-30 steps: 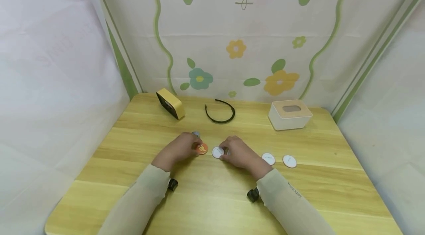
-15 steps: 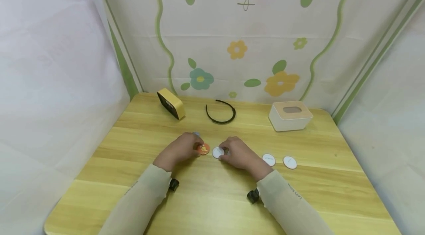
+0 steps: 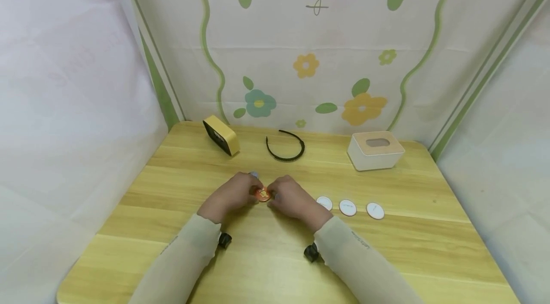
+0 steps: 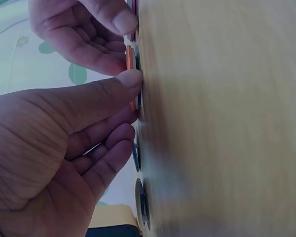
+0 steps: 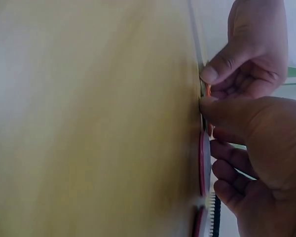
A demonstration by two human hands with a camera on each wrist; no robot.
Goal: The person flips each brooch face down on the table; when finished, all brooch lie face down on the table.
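Observation:
A round orange disc [image 3: 263, 193] with a yellow picture lies on the wooden table between both hands. My left hand [image 3: 234, 195] pinches its left side; in the left wrist view the thumb [image 4: 130, 79] overlaps the disc's edge. From the other side, my right hand [image 3: 292, 198] grips the right edge with thumb and curled fingers. A bluish disc [image 3: 254, 174] peeks out behind the left hand. To the right of the right hand lie white discs, the nearest [image 3: 324, 203] partly covered by the wrist. Close under the right fingers, a pink-rimmed disc [image 5: 205, 163] shows in the right wrist view.
Two more white discs, one [image 3: 347, 207] and another [image 3: 375, 210], lie farther right. Behind the hands are a yellow box-shaped clock [image 3: 221, 135], a black headband [image 3: 285, 158] and a white tissue box [image 3: 375, 151]. A flower-printed curtain [image 3: 283, 79] hangs behind the table.
My right hand has left the white disc and moved left to the orange disc. A white disc beside the right wrist has come into view. The left hand stays on the orange disc.

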